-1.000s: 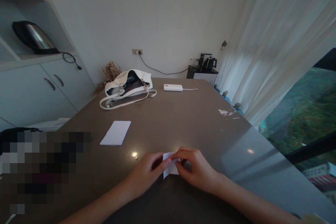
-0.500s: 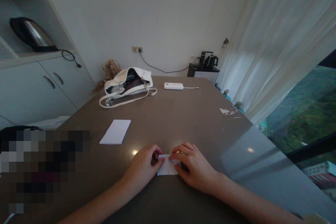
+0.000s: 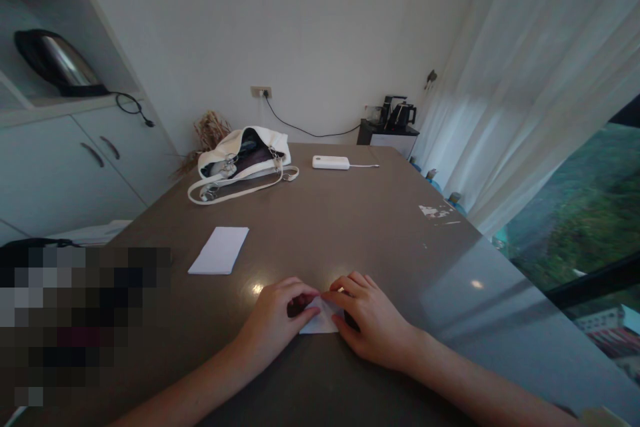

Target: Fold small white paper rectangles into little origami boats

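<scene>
A small piece of white paper [image 3: 320, 324] lies on the brown table near its front, partly covered by my fingers. My left hand [image 3: 278, 310] has its fingers curled over the paper's left and top edge, thumb on the sheet. From the other side, my right hand [image 3: 373, 320] grips the paper's right part, its index finger at the top edge and thumb at the lower right. The fingertips of both hands almost meet at the paper's top. Farther left lies a white stack of paper [image 3: 219, 251], apart from both hands.
A white handbag [image 3: 245, 157] sits open at the table's [image 3: 350, 227] far left. Behind the hands lies a white power bank [image 3: 331, 163] with a short cable. White scraped marks [image 3: 435, 211] show near the right edge. A kettle [image 3: 60, 63] stands on the left shelf.
My left hand has moved slightly right, its index finger now reaching along the paper's top edge toward the right fingertips. More of the paper's upper left is covered. My right hand has barely moved.
</scene>
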### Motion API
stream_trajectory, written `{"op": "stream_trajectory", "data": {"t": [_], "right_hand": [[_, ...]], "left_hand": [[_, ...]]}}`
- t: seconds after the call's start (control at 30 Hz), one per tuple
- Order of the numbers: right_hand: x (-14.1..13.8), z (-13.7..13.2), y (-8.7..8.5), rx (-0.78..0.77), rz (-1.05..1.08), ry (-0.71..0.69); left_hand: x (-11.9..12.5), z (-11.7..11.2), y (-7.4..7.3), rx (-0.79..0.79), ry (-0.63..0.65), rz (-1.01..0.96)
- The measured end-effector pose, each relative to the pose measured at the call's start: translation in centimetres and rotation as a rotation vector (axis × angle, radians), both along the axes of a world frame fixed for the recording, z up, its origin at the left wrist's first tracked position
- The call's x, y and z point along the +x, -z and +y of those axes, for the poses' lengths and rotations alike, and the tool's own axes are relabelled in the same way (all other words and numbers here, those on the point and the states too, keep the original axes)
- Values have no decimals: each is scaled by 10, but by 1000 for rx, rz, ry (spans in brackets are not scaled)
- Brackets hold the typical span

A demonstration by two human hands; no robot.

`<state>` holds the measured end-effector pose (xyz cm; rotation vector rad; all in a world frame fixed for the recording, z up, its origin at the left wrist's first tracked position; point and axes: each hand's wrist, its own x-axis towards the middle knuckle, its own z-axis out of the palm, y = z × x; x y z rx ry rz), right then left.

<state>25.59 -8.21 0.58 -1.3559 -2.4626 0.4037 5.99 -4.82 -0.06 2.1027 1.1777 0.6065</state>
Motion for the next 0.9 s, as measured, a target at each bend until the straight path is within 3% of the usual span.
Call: {"op": "stream_trajectory", "data": {"t": [0.2,0.3,0.43,0.63,0.9], "right_hand": [[1,0,-2,-22,-9,-8],[0,0,-3,-25,-3,-8],[1,0,0,-19,18,-4],[1,2,4,-17,40,-1],[1,1,1,-20,24,0]], "left_hand": [[-5,6,-1,-91,128,-80],[-7,9,3,-105,128,-68],[-7,10,6,-74,74,4],[-6,8,4,-27,165,49],[-7,7,14,97,212,123]]}}
